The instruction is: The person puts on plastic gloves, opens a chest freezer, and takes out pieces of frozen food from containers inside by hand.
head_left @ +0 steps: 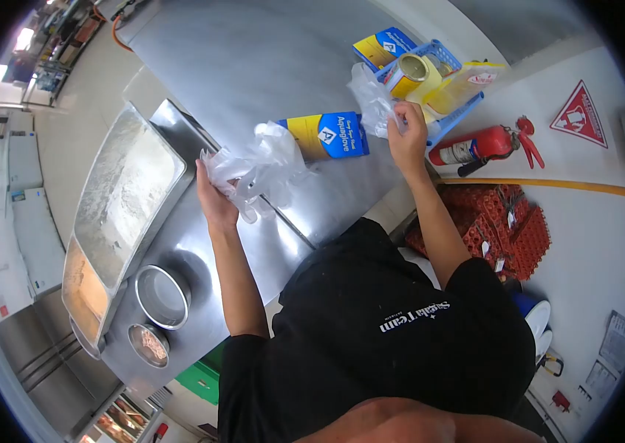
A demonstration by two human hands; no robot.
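Note:
My left hand (218,198) is closed on a bunch of crumpled clear plastic gloves (272,166) above the steel table. Part of the bunch overlaps the left end of a blue and yellow Aquaglove box (327,136) lying on the table. Over to the right, my right hand (408,140) pinches another clear plastic glove (371,100), which stretches up and left from the fingers. Just beyond that hand is a blue basket (468,108) holding a tin (407,75) and a yellow packet (456,90).
A second blue and yellow box (384,49) lies behind the basket. At left on the steel table (253,55) are a long tray with white powder (129,177) and two metal bowls (162,297). A fire extinguisher (479,146) and red crates (479,221) are at right.

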